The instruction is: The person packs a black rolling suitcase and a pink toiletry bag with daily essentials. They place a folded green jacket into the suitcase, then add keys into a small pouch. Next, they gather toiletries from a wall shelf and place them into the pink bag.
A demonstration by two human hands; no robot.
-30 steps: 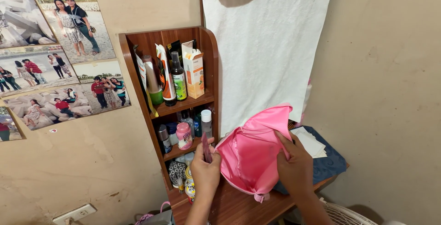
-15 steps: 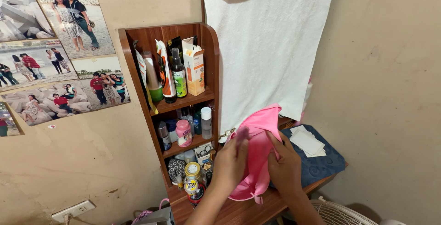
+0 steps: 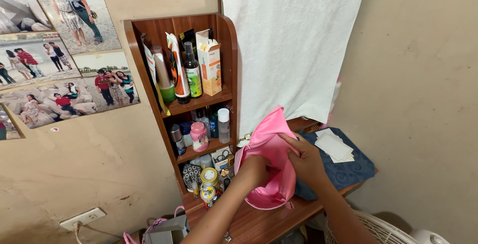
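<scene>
At the lower centre of the frame, 2 bare hands work on a pink bag [image 3: 271, 167] that stands on a wooden desktop [image 3: 259, 224], beside a small 3-tier wooden shelf [image 3: 226, 55]. The left hand [image 3: 255, 170], which 1 second ago held the bag's left edge from outside, now presses into the pink fabric with its fingers tucked in and closed on it. The right hand [image 3: 306, 162], which lay spread over the bag's right side, now has its fingers pinching the cloth near the middle, narrow and gripping. The bag, broad and open-faced a second ago, looks folded in on itself and narrower, so the hands appear to be gathering or closing it.

At the frame's centre the shelf carries bottles, among them a dark green bottle [image 3: 192, 72] and an orange-and-white carton [image 3: 210, 62]; a pink jar [image 3: 199, 137] sits 1 tier down. A white towel [image 3: 294, 40] hangs at upper right, a blue cloth [image 3: 348, 167] with white paper slips [image 3: 333, 147] lies right of the bag, and photographs [image 3: 64, 50] fill the upper left.
</scene>
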